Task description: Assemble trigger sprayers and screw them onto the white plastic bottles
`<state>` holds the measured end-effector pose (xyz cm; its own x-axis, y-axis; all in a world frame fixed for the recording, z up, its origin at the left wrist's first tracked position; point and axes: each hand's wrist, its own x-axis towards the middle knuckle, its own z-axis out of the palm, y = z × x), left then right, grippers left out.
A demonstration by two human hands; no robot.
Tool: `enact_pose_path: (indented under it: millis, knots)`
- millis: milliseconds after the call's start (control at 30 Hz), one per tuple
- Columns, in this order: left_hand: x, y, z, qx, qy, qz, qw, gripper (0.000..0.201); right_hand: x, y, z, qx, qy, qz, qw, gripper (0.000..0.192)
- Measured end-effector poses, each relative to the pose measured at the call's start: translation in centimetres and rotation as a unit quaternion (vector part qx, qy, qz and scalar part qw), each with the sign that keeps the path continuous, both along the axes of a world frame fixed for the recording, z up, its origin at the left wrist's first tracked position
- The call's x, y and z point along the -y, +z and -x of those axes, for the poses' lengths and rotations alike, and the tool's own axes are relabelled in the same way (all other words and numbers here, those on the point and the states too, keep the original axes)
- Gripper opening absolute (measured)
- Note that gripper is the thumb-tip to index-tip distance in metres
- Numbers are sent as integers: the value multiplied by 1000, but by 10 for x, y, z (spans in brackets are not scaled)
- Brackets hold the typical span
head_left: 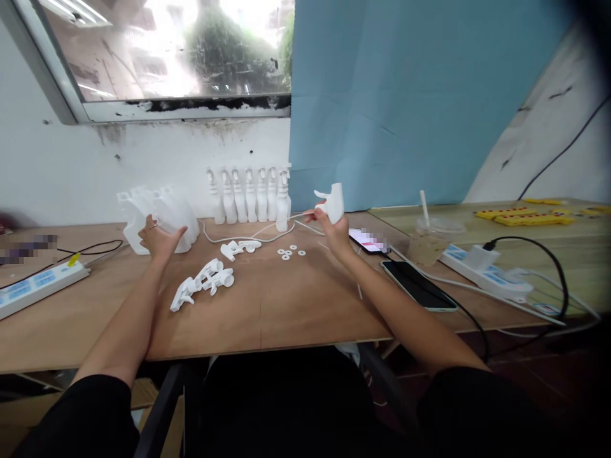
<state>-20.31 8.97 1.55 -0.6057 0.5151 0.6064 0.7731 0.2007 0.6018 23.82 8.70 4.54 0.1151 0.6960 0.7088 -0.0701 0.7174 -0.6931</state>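
My right hand [335,232] is raised over the table, its fingers closed on a white trigger spray head [336,202] held upright. At the left, my left hand [160,236] is against a group of white plastic bottles [184,219] without spray heads, its thumb and fingers spread apart. Part of the nearest bottle is hidden behind that hand. Between my arms lie several loose spray heads [205,280], with more spray heads [238,248] farther back. Several small white washers [285,257] lie flat near the table's middle.
Against the wall stands a row of white spray bottles [249,200] with heads on. A lit phone [365,240], a dark phone [420,285], a drink cup [427,245] and a power strip [487,272] are right. Another power strip [42,286] lies left; cables cross the tabletop.
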Motion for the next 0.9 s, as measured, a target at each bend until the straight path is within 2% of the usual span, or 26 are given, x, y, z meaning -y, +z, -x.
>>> enact_pose_path:
  millis: [100,200,267,367,500,633,900]
  knots:
    - [2,-2,-5,-25,20,33,999,99,-10,1,-3,-66,48,49,995,39]
    - [5,2,-14,-104,3,11,995,87,-15,3,-9,-112,78,92,986,43]
    - [8,6,-25,-181,-55,-22,982,82,-17,4,-13,-132,93,106,981,42]
    - [10,11,-50,-277,-153,-56,947,73,-19,5,-18,-149,85,106,979,42]
    - [13,10,-83,-339,-236,-35,910,67,-20,5,-19,-155,62,100,981,45]
    - [16,6,-94,-361,-243,-20,900,67,-20,5,-18,-156,51,90,982,45]
    - [15,4,-93,-404,-239,-17,883,68,-20,2,-16,-162,55,89,981,49]
